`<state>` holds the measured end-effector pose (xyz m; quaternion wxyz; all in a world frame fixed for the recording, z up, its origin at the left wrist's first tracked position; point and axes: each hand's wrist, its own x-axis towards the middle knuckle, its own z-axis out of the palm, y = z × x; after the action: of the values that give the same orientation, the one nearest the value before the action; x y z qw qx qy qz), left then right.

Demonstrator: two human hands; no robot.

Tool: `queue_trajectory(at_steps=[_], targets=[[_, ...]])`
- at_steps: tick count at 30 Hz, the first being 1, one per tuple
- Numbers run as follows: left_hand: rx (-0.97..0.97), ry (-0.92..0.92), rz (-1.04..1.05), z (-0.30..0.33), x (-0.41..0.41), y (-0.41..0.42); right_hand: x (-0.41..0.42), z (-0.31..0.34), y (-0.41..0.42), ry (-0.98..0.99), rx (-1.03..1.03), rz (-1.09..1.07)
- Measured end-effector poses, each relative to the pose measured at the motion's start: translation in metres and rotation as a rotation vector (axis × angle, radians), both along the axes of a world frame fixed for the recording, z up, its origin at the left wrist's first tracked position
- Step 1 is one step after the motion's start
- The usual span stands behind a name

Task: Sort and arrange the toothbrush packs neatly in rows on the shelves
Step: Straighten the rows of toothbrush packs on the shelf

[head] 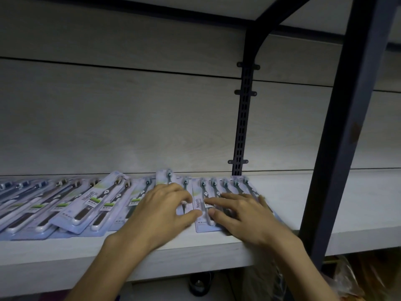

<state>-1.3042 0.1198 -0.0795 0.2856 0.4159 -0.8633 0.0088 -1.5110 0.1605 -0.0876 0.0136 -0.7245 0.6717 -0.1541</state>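
On the pale wooden shelf point(325, 213), both hands point(160, 209) press flat, fingers spread, on toothbrush packs point(86, 205).

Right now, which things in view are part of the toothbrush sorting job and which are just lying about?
Job:
- toothbrush packs laid along the shelf
- pack with the printed name, between the two hands
- left hand and right hand, both resting on packs

Lying about:
- plastic bag under the shelf
- dark round object below, too dim to identify
- slotted rail

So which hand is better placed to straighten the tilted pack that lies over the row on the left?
Probably the left hand: it rests nearer the tilted pack. The right hand lies farther right.
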Motion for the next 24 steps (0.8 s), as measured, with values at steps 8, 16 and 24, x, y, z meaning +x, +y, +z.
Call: queue_trajectory(at_steps=[8, 16, 24], targets=[[0.213, 0.074, -0.249, -0.002, -0.015, 0.001, 0.002, 0.000, 0.003, -0.006, -0.034, -0.015], [0.096, 0.024, -0.033, 0.004, -0.008, 0.008, 0.002, 0.003, 0.005, -0.026, -0.025, -0.019], [0.050, -0.178, -0.028, 0.005, -0.014, 0.008, 0.005, 0.003, 0.006, -0.039, -0.078, -0.044]])
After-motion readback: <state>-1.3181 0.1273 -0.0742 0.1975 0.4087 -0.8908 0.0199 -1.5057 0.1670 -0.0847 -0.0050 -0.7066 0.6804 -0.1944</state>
